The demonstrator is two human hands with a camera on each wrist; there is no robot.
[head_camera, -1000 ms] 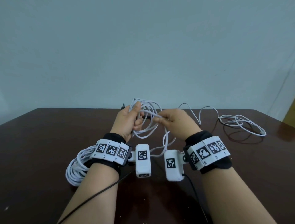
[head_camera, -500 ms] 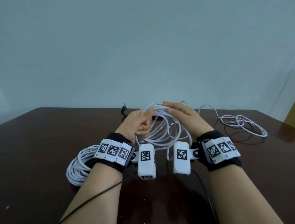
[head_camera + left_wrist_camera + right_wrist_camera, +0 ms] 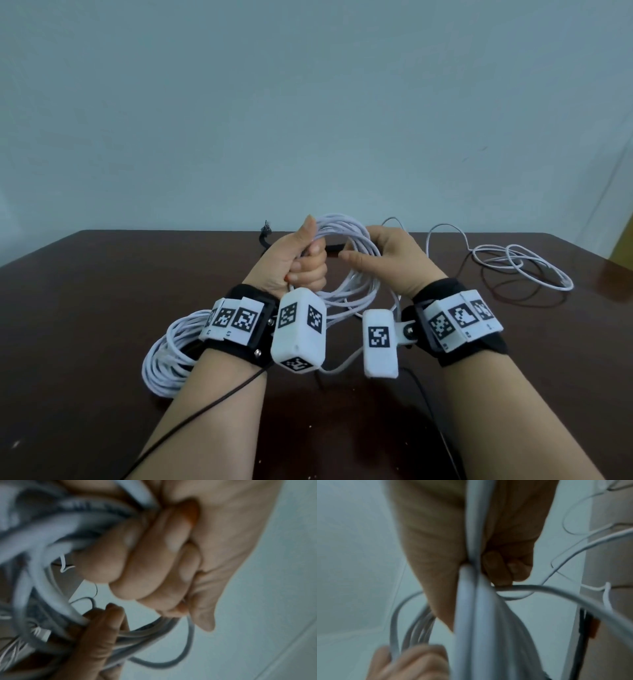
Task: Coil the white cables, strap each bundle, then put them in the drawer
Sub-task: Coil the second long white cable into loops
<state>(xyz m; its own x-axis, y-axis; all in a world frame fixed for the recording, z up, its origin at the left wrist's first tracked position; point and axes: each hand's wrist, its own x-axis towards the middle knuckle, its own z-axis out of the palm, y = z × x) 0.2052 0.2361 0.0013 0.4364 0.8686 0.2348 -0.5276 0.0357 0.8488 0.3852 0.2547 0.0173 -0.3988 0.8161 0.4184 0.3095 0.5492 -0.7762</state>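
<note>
A half-wound coil of white cable (image 3: 356, 236) is held up above the dark table (image 3: 85, 308) between both hands. My left hand (image 3: 308, 263) grips the coil's left side in a fist, thumb pointing up; in the left wrist view its fingers (image 3: 154, 555) curl round the strands (image 3: 51, 536). My right hand (image 3: 366, 255) holds the coil's right side, thumb stretched toward the left hand. In the right wrist view the strands (image 3: 471, 615) run through its palm under curled fingers (image 3: 503, 568). The cable's loose tail (image 3: 520, 263) lies in loops on the table to the right.
A second wound white bundle (image 3: 164, 356) lies on the table under my left forearm. A black strap (image 3: 265, 236) sits near the far table edge. Thin black leads trail from the wrist cameras over the near table. A pale wall stands behind.
Both hands have come up and toward me with the coil. The right hand went from feeding a strand to holding the coil's right side. The left fist turned upright.
</note>
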